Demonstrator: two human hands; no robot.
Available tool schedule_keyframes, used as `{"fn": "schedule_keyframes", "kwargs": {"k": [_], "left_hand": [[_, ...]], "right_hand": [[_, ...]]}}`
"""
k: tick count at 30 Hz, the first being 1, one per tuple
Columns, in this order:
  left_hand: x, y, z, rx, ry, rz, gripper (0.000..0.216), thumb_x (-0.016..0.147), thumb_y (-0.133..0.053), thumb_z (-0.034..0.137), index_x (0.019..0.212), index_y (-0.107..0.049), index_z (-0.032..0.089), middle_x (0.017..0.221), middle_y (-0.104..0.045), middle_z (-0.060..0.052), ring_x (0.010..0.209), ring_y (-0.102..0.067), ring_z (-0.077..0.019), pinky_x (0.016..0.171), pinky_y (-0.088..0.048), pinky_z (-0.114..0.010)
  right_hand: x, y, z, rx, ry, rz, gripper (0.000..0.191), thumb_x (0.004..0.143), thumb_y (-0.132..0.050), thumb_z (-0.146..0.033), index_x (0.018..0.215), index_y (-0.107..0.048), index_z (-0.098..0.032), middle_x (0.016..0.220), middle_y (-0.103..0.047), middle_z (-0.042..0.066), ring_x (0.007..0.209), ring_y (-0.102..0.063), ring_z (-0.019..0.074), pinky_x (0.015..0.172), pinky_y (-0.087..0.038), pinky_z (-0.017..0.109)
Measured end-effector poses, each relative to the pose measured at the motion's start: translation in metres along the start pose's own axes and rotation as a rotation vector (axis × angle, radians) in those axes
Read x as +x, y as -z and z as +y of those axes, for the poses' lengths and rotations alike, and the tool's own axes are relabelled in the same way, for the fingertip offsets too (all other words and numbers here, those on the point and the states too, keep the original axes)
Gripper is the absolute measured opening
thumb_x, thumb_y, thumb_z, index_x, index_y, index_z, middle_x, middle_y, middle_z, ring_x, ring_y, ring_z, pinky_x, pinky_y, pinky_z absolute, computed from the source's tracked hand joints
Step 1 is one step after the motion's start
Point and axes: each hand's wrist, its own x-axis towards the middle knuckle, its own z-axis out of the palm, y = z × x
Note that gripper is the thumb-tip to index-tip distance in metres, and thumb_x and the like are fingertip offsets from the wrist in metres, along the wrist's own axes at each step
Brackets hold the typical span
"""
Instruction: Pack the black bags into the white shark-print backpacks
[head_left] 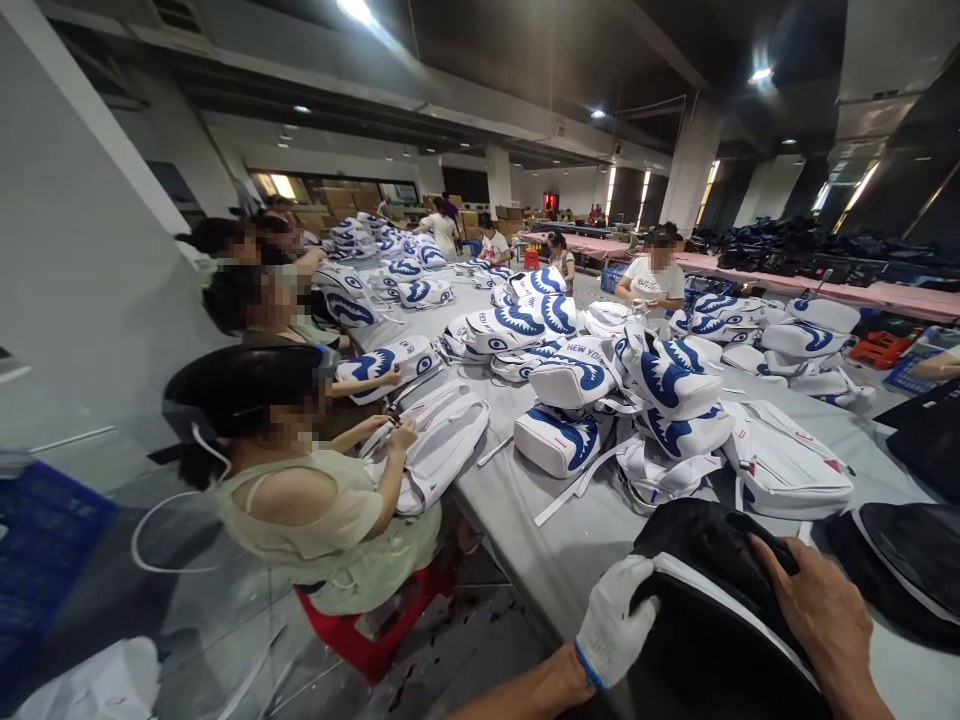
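Observation:
A black bag (712, 610) with a thin white edge lies on the grey table (540, 520) at the bottom right. My left hand (611, 625), in a white glove, grips the bag's left edge, fingers curled over it. My right hand (817, 610), bare, rests on the bag's upper right part, with fingers curled over a black fold.
Piles of white bags with blue shark-mouth prints (660, 385) cover the long table. A seated person (300, 470) on a red stool (367, 635) handles a white bag (439, 445) at left; more people sit along the table. Black bags (911, 560) lie at right. A blue crate (41, 545) stands far left.

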Motion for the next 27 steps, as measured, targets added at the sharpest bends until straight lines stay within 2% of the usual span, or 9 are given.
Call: {"fn": "schedule_keyframes", "kwargs": {"k": [4,7,10,14,17,19,21,24,27], "left_hand": [[0.016,0.0,-0.018,-0.115,-0.079,0.013,0.045,0.087,-0.084,0.011,0.128,-0.076,0.028,0.118,-0.08,-0.006,0.108,-0.079,-0.0236,0.099,-0.068,-0.037],[0.02,0.001,-0.03,-0.126,-0.141,-0.033,0.038,0.091,-0.088,0.019,0.125,-0.075,0.028,0.112,-0.08,-0.004,0.102,-0.078,-0.0225,0.091,-0.067,-0.034],[0.017,0.0,-0.03,-0.12,-0.185,-0.016,0.047,0.091,-0.083,0.013,0.132,-0.072,0.032,0.115,-0.08,-0.002,0.104,-0.078,-0.0214,0.093,-0.065,-0.034],[0.011,-0.007,-0.019,-0.18,-0.18,0.015,0.071,0.086,-0.074,0.001,0.147,-0.064,0.036,0.131,-0.077,-0.004,0.12,-0.075,-0.0237,0.107,-0.063,-0.04],[0.013,-0.009,-0.02,-0.212,-0.121,-0.013,0.054,0.089,-0.074,0.004,0.136,-0.071,0.032,0.124,-0.078,-0.005,0.118,-0.075,-0.0239,0.105,-0.063,-0.039],[0.015,-0.004,-0.03,-0.179,-0.069,-0.09,0.036,0.096,-0.072,0.012,0.128,-0.076,0.029,0.118,-0.08,-0.007,0.112,-0.077,-0.024,0.101,-0.064,-0.038],[0.015,0.005,-0.045,-0.11,-0.01,-0.24,0.031,0.102,-0.067,0.018,0.128,-0.079,0.028,0.115,-0.082,-0.008,0.108,-0.079,-0.0261,0.099,-0.064,-0.039],[0.004,0.014,-0.066,-0.037,0.043,-0.405,0.027,0.097,-0.073,0.024,0.122,-0.082,0.025,0.106,-0.083,-0.007,0.098,-0.081,-0.0289,0.094,-0.065,-0.042],[-0.013,0.007,-0.069,-0.013,0.1,-0.39,0.021,0.089,-0.076,0.023,0.108,-0.083,0.025,0.1,-0.082,-0.005,0.094,-0.08,-0.0266,0.092,-0.065,-0.04]], "right_hand": [[-0.002,-0.003,0.0,0.015,0.0,0.038,0.083,0.096,-0.023,-0.091,0.114,-0.077,-0.031,0.117,-0.081,0.013,0.113,-0.071,0.0423,0.092,-0.053,0.052],[-0.004,-0.004,-0.001,0.025,0.009,0.059,0.084,0.096,-0.022,-0.091,0.114,-0.078,-0.031,0.115,-0.081,0.014,0.11,-0.071,0.0427,0.09,-0.053,0.052],[-0.004,-0.005,0.0,0.02,0.033,0.092,0.084,0.098,-0.022,-0.09,0.112,-0.078,-0.029,0.111,-0.08,0.015,0.108,-0.071,0.0424,0.089,-0.053,0.052],[0.0,-0.004,0.005,0.067,-0.026,0.081,0.083,0.096,-0.026,-0.091,0.11,-0.08,-0.03,0.105,-0.08,0.016,0.102,-0.072,0.0418,0.083,-0.053,0.051],[0.004,-0.004,0.007,0.093,-0.045,0.066,0.08,0.094,-0.031,-0.093,0.111,-0.081,-0.032,0.107,-0.08,0.015,0.1,-0.071,0.0415,0.083,-0.053,0.051],[0.006,-0.005,0.007,0.096,-0.043,0.066,0.079,0.093,-0.032,-0.092,0.112,-0.081,-0.033,0.11,-0.08,0.015,0.102,-0.071,0.0418,0.085,-0.053,0.051],[0.008,-0.007,0.006,0.097,-0.049,0.055,0.078,0.093,-0.033,-0.092,0.112,-0.081,-0.033,0.112,-0.08,0.015,0.103,-0.071,0.042,0.085,-0.053,0.051],[0.01,-0.01,0.005,0.086,-0.056,0.06,0.077,0.095,-0.032,-0.09,0.112,-0.081,-0.032,0.113,-0.08,0.015,0.105,-0.071,0.042,0.085,-0.051,0.051],[0.008,-0.009,0.005,0.054,-0.034,0.103,0.075,0.1,-0.031,-0.086,0.111,-0.08,-0.029,0.108,-0.079,0.016,0.104,-0.07,0.0392,0.083,-0.049,0.047]]}}
